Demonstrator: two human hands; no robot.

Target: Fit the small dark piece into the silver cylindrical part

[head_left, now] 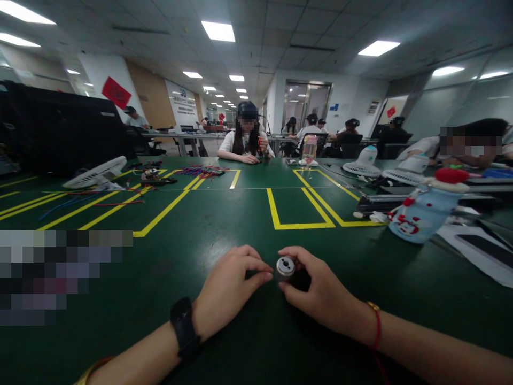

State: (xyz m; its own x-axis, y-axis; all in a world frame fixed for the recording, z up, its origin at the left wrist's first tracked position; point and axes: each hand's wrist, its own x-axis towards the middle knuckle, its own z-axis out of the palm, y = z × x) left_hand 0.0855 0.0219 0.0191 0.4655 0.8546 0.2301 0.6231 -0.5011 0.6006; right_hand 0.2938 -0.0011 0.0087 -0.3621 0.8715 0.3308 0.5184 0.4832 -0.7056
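A small cylindrical metal part that looks like a motor (285,266) stands upright on the green table, its silver top face showing a dark centre and small holes. Curled around it from the right is my right hand (320,286), thumb on the near side and forefinger on the far side. My left hand (234,283) is just left of the motor, thumb and forefinger tips brought together. Whatever those fingertips may hold is hidden or too small to make out.
Yellow tape lines (304,226) mark the green table (216,214). At right are a light-blue bottle (422,211) and white fans (363,163). Coloured wires (204,170) and a black case (64,131) are at left. Across the table sits a person (246,141).
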